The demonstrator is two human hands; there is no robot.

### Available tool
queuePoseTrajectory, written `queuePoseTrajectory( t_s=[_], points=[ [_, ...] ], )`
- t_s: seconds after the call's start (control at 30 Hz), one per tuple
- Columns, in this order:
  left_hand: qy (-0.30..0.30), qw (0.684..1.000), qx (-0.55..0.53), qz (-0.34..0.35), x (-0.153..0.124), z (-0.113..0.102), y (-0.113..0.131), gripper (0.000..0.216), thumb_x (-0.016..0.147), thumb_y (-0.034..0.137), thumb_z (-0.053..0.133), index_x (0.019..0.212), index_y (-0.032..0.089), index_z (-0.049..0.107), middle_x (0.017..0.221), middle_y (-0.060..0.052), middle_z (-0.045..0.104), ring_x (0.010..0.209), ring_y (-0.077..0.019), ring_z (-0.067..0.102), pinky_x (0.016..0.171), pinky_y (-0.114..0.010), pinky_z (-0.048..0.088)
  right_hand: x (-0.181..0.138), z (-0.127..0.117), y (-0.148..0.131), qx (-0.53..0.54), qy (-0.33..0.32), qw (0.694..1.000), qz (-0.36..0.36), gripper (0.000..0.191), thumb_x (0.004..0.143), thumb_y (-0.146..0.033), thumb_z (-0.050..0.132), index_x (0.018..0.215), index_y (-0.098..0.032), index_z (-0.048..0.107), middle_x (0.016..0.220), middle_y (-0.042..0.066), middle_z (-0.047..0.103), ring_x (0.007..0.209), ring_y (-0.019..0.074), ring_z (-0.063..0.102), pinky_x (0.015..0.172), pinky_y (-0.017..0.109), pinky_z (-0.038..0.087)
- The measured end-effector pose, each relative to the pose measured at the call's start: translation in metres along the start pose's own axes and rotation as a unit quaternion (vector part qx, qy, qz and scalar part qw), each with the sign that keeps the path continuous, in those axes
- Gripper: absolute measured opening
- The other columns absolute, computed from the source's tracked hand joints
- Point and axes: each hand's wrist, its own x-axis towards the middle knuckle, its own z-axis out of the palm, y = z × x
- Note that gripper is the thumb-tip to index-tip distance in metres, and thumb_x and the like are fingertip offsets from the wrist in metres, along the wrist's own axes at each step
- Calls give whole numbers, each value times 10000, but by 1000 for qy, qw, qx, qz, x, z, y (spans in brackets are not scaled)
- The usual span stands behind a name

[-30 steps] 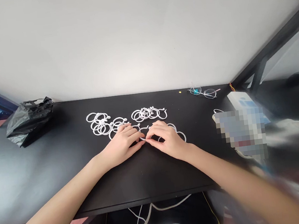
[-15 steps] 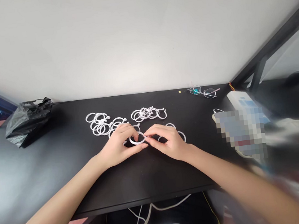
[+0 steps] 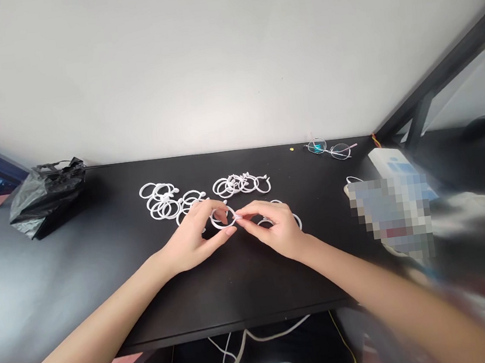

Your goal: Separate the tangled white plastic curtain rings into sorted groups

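A white plastic ring [image 3: 215, 226] with a small knob on its right side is held between my two hands, just above the table. My left hand [image 3: 196, 234] curls round the ring's left part, its thumb at the lower rim and its fingers at the upper rim. With thumb and fingertips pressed together, my right hand [image 3: 277, 227] pinches the knob, which is mostly hidden. Behind my left hand lies a loose pile of similar white rings [image 3: 164, 209], partly covered by the fingers. A few more rings [image 3: 297, 222] lie partly hidden behind my right hand.
Another overlapping row of white rings [image 3: 263, 185] lies farther back on the black table [image 3: 238, 288]. At the left stands a black plastic bag [image 3: 50, 196]. Eyeglasses [image 3: 329, 148] rest near the wall. A white box [image 3: 393, 163] and a blurred-out item [image 3: 388, 216] are at the right.
The held ring has tipped to face me more fully and sits slightly higher and to the right. My left thumb has come up onto its lower rim. The other things are unmoved.
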Motion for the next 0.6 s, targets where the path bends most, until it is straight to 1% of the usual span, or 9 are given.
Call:
queuePoseTrajectory(
  t_s=[0.1,0.17,0.27,0.37,0.47,0.6],
  points=[
    [-2,1000,1,3,-1,2,-1,310,944,326,544,1210,195,451,923,-35,650,893,-191,620,900,-385,460,-1,1,0,2,-3,1000,-6,105,916,-171,604,953,-192,700,863,48,731,753,154,693,676,273,577],
    [-9,1000,9,5,-1,3,-2,359,941,332,553,1254,196,443,909,-28,656,892,-191,624,923,-398,449,-1,2,1,1,-8,1000,-22,113,922,-156,593,960,-185,695,893,63,729,790,163,695,703,286,580],
    [-18,999,24,11,1,3,-1,304,931,354,573,1184,196,510,886,-26,668,888,-195,623,918,-396,447,-3,3,1,-1,-18,999,-47,119,932,-151,575,966,-179,686,905,75,725,813,171,694,729,305,586],
    [-21,999,27,13,2,3,0,243,930,370,574,1092,191,543,881,-30,673,867,-192,618,884,-382,456,-4,4,2,-1,-24,998,-53,117,929,-150,574,976,-181,677,892,71,723,796,167,690,725,303,588],
    [-28,999,24,4,2,3,0,215,929,380,570,1036,197,536,874,-26,665,840,-185,611,861,-372,461,-4,5,2,-4,-18,999,-33,97,914,-160,596,971,-182,671,864,54,717,767,158,687,711,288,586],
    [-30,999,21,-4,1,3,0,229,918,402,579,1015,203,518,862,-24,653,829,-185,605,850,-371,466,-5,5,2,2,-22,1000,-6,59,910,-180,611,924,-179,669,835,34,704,734,141,678,675,257,574]
  ],
)
